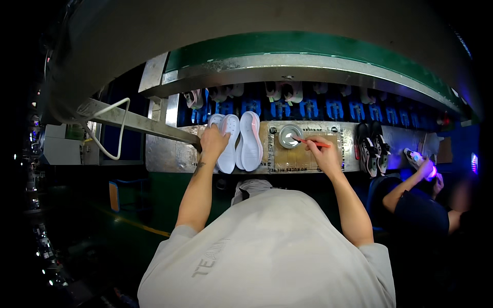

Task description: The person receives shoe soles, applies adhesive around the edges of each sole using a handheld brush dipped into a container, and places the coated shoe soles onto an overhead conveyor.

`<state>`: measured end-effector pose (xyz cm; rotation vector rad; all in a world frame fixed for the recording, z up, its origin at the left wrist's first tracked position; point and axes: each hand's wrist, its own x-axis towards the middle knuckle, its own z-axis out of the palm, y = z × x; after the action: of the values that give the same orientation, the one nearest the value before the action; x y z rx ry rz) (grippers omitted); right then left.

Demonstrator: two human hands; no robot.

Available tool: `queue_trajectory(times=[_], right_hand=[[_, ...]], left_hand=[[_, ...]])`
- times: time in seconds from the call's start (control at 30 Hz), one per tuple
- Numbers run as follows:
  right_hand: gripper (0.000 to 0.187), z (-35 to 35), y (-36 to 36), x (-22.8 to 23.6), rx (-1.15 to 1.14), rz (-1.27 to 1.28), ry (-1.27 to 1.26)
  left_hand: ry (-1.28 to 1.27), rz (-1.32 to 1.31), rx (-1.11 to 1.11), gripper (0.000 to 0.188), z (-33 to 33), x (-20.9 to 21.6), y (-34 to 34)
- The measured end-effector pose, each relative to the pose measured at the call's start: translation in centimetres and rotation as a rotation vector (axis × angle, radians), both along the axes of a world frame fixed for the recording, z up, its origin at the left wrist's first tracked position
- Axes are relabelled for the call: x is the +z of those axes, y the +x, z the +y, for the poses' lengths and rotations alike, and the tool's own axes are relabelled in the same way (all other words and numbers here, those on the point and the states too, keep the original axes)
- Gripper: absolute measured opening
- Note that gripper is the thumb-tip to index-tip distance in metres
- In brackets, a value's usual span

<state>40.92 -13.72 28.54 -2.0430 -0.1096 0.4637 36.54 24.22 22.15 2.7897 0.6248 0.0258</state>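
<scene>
Dark lettering (pixel 308 169) edges the brown sheet (pixel 308 157) on the desk (pixel 172 155); dark shoes (pixel 367 155) stand rightward; an overhead rail (pixel 285 61) partly hides pale shoes (pixel 293 92) behind; the right hand (pixel 324 152) pinches a slim red tool (pixel 322 145) over a round dish (pixel 281 139); the left hand (pixel 213 141) curls over white soles (pixel 250 146) left of it, grip unclear.

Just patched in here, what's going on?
The person's left hand is on the white shoe soles at the bench's near edge. Their right hand holds a red-handled tool, its tip at a round bowl; whether it touches the contents is unclear. A pair of black sneakers stands farther right, and beyond it a co-worker holds what looks like a shoe.
</scene>
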Motion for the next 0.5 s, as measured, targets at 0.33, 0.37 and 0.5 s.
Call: queue_trajectory(times=[0.33, 0.37, 0.5], right_hand=[[0.023, 3.5, 2.9, -4.8, 0.282, -0.172, -0.448], [0.023, 3.9, 2.9, -4.6, 0.275, -0.175, -0.473], [0.024, 2.5, 2.3, -4.0, 0.135, -0.217, -0.199]], left_hand=[[-0.767, 0.119, 0.159, 0.041, 4.7, -7.2, -4.6], [-1.172, 0.041, 0.277, 0.047, 5.2, -7.2, -5.1], [-1.952, -0.087, 0.061, 0.085, 2.3, 0.5, -6.7]])
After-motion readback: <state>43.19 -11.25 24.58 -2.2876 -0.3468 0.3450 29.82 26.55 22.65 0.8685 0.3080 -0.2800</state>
